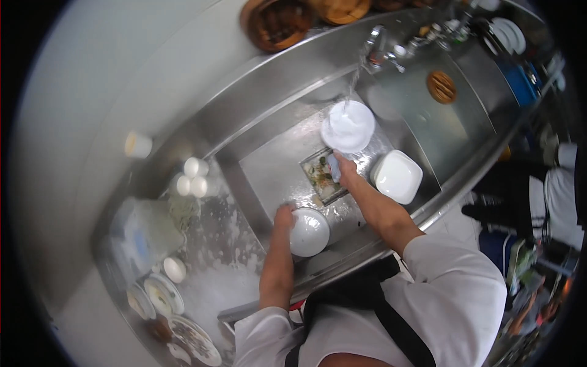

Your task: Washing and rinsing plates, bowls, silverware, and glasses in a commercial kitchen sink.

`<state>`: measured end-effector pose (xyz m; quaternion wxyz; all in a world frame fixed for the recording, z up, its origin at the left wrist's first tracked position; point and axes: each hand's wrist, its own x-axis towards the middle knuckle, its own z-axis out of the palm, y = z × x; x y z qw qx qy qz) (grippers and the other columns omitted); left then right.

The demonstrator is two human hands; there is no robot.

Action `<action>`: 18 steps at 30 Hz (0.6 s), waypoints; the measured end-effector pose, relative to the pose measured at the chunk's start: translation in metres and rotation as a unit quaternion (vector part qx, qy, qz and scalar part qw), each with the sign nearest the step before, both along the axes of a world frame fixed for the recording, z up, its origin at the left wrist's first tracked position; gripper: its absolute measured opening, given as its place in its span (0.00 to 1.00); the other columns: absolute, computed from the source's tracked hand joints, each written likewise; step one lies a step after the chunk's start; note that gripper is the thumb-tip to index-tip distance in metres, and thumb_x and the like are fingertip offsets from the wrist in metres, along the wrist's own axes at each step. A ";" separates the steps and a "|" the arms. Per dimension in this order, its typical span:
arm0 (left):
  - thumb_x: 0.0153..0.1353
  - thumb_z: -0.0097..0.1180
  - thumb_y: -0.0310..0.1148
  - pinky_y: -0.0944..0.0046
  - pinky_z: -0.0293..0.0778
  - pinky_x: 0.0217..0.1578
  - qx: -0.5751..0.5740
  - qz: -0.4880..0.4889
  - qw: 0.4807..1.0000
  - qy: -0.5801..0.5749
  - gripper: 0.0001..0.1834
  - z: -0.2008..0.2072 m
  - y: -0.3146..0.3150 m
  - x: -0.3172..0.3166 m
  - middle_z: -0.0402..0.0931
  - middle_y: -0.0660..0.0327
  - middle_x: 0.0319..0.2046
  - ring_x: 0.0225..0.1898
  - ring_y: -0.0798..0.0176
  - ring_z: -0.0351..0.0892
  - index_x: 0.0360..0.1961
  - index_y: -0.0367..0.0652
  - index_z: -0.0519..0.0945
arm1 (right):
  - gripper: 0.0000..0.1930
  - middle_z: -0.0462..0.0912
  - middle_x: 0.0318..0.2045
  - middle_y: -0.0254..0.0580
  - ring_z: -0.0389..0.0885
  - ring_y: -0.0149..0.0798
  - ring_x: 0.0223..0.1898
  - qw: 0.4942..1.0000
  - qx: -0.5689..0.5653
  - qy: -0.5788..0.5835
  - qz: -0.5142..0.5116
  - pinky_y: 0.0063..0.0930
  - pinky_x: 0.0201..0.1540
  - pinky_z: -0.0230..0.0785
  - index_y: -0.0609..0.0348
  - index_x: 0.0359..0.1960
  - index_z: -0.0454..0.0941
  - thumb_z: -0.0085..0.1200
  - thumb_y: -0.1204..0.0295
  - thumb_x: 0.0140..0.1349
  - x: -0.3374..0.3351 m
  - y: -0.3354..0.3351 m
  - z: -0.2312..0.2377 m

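One wet steel sink | pale wall | left hand gripping white bowl | right hand clutching pale-blue object

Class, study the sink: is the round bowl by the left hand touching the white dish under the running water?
Apart: the head view shows the scrap-filled drain between the bowl and the dish.

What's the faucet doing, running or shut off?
Running: a thin stream of water falls from the faucet into the round white bowl below it.

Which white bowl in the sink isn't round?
The squarish bowl, right of the right hand; the far bowl and near bowl, by the left hand, are round.
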<state>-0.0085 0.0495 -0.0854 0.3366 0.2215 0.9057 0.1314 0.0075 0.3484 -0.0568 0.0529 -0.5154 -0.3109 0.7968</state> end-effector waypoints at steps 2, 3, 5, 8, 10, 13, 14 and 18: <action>0.48 0.71 0.40 0.54 0.68 0.62 -0.001 0.080 0.997 -0.013 0.26 0.012 -0.043 0.006 0.75 0.51 0.54 0.60 0.48 0.71 0.49 0.44 0.81 | 0.29 0.80 0.43 0.57 0.82 0.41 0.29 0.996 -0.003 0.022 0.089 0.35 0.22 0.74 0.73 0.53 0.67 0.66 0.64 0.59 -0.040 -0.060 0.030; 0.47 0.72 0.40 0.54 0.67 0.62 -0.018 0.085 0.996 0.016 0.27 0.014 -0.060 0.009 0.74 0.51 0.56 0.62 0.48 0.69 0.49 0.45 0.81 | 0.29 0.81 0.42 0.55 0.82 0.40 0.28 0.987 0.013 0.046 0.155 0.34 0.20 0.73 0.71 0.55 0.66 0.65 0.65 0.59 -0.063 -0.097 0.059; 0.45 0.73 0.41 0.52 0.67 0.63 -0.045 0.097 0.994 0.011 0.31 0.018 -0.073 0.004 0.68 0.52 0.61 0.66 0.50 0.64 0.52 0.47 0.79 | 0.31 0.76 0.51 0.55 0.82 0.46 0.42 0.945 0.077 0.064 0.310 0.40 0.37 0.78 0.64 0.62 0.63 0.59 0.58 0.63 -0.099 -0.163 0.117; 0.43 0.74 0.40 0.51 0.68 0.61 -0.034 0.172 0.983 0.049 0.32 0.005 -0.099 0.017 0.71 0.51 0.59 0.63 0.49 0.67 0.52 0.47 0.79 | 0.37 0.58 0.67 0.52 0.58 0.50 0.67 0.808 0.153 0.372 0.431 0.44 0.67 0.53 0.56 0.70 0.55 0.49 0.51 0.65 -0.124 -0.285 0.238; 0.52 0.66 0.38 0.50 0.69 0.60 -0.011 0.094 0.995 -0.020 0.23 0.008 -0.091 0.013 0.75 0.51 0.55 0.60 0.48 0.71 0.51 0.45 0.80 | 0.38 0.52 0.70 0.52 0.51 0.50 0.71 0.675 0.206 0.512 0.489 0.41 0.72 0.44 0.55 0.71 0.54 0.50 0.51 0.63 -0.144 -0.345 0.319; 0.62 0.50 0.32 0.50 0.72 0.56 0.032 0.187 0.978 0.088 0.14 -0.010 -0.097 0.043 0.78 0.52 0.51 0.58 0.47 0.73 0.46 0.41 0.81 | 0.38 0.55 0.67 0.55 0.54 0.54 0.69 0.503 0.330 0.588 0.541 0.40 0.71 0.48 0.56 0.69 0.57 0.58 0.59 0.59 -0.155 -0.491 0.396; 0.64 0.46 0.30 0.50 0.72 0.56 0.039 0.197 0.973 0.111 0.14 -0.019 -0.093 0.045 0.78 0.52 0.50 0.59 0.48 0.72 0.45 0.40 0.81 | 0.38 0.55 0.67 0.55 0.54 0.54 0.69 0.479 0.332 0.594 0.554 0.40 0.71 0.48 0.56 0.69 0.57 0.58 0.59 0.59 -0.161 -0.532 0.404; 0.60 0.49 0.28 0.49 0.73 0.54 0.055 0.232 0.957 0.163 0.14 -0.027 -0.078 0.066 0.79 0.47 0.49 0.56 0.45 0.75 0.45 0.39 0.81 | 0.36 0.67 0.57 0.54 0.71 0.46 0.55 0.238 0.574 0.499 0.604 0.40 0.58 0.66 0.58 0.62 0.65 0.66 0.62 0.53 -0.180 -0.676 0.338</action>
